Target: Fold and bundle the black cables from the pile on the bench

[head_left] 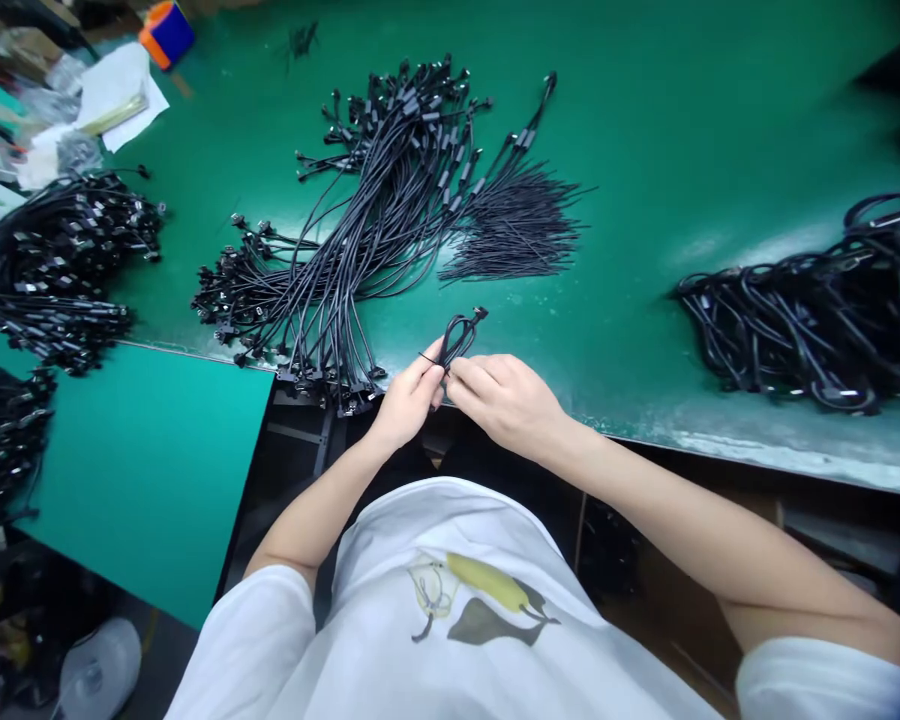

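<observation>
My left hand is closed on a small coiled black cable, near the table's front edge. The coil's loops and a connector end stick up above the fingers. A thin black tie crosses the coil and pokes out to the left. Pressed against the coil's lower right side, my right hand pinches at the tie; its fingertips partly hide what they grip. Just beyond lies a bundle of thin black ties, next to a large heap of uncoiled black cables with connectors at their ends.
Coiled cables are piled at the right on the green table. More cable bundles lie at the left, with papers and an orange-and-blue object behind. A lower green surface adjoins at the left, near a white spool.
</observation>
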### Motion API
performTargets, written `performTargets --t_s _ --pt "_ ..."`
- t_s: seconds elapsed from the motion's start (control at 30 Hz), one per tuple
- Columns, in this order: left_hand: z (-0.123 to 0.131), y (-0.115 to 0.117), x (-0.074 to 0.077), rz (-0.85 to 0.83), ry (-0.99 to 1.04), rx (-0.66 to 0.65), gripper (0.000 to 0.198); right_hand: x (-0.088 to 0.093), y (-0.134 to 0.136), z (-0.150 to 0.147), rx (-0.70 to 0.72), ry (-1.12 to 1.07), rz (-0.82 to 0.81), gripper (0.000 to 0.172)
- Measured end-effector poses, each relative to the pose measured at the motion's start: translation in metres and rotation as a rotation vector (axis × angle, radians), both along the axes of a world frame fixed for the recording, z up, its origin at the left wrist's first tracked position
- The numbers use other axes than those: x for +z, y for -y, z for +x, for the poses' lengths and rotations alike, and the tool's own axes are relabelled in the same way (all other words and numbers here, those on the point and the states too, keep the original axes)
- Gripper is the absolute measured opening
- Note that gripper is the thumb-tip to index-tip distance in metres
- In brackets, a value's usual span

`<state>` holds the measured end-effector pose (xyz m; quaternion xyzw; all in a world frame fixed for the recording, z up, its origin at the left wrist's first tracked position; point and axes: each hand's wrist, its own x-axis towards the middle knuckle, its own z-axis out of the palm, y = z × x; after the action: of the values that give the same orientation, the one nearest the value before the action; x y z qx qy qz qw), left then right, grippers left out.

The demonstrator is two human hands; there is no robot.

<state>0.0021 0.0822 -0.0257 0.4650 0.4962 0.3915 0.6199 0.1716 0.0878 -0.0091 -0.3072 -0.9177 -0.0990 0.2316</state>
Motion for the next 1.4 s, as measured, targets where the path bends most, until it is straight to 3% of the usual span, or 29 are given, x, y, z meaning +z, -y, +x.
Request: performTargets --t_s 0.1,0.27,0.4,0.47,0.7,0.8,0.97,1.07,1.13,1.2,1.33,1.4 --pt "-0.001 0.001 0.004 -0.031 0.042 0.003 0.061 0.004 -0.001 0.002 0.111 0.003 0.023 0.029" --pt "-0.004 0.002 0.001 0.027 -0.084 -0.015 0.042 0.0 -0.005 0.002 0.205 -0.013 -0.282 0.033" --pt "-0.006 0.007 0.002 -0.104 -0.007 -0.028 0.034 0.004 -0.007 0.0 0.265 0.098 -0.395 0.038" --pt "-0.007 0.008 0.005 -0.118 0.055 -0.055 0.038 0.01 -0.006 0.0 0.279 0.142 -0.323 0.036" --pt "-0.01 0.003 0.016 -0.282 0.157 -0.19 0.039 0.014 -0.008 0.001 0.255 0.467 0.244 0.021" --pt "-0.008 0.005 0.019 -0.308 0.147 -0.218 0.036 0.013 -0.005 -0.001 0.293 0.562 0.315 0.019" --pt "-0.005 0.01 0.02 -0.255 0.111 -0.271 0.027 0.012 0.004 -0.006 0.24 0.715 0.389 0.019" --pt "-0.007 0.014 0.025 -0.194 0.098 -0.28 0.02 0.016 -0.001 -0.008 0.221 0.662 0.253 0.014" --pt "-0.007 0.016 0.027 -0.144 0.101 -0.248 0.018 0.018 -0.009 -0.009 0.156 0.477 -0.013 0.006" --pt "-0.004 0.015 0.026 -0.082 0.158 -0.135 0.021 0.019 -0.016 -0.011 0.051 0.231 -0.279 0.002" --pt "0.006 0.006 0.014 0.004 0.403 0.215 0.029 0.013 -0.016 -0.021 -0.147 -0.091 -0.503 0.024" --pt "0.004 0.001 0.008 -0.038 0.452 0.25 0.029 0.008 -0.011 -0.026 -0.209 -0.222 -0.595 0.036"
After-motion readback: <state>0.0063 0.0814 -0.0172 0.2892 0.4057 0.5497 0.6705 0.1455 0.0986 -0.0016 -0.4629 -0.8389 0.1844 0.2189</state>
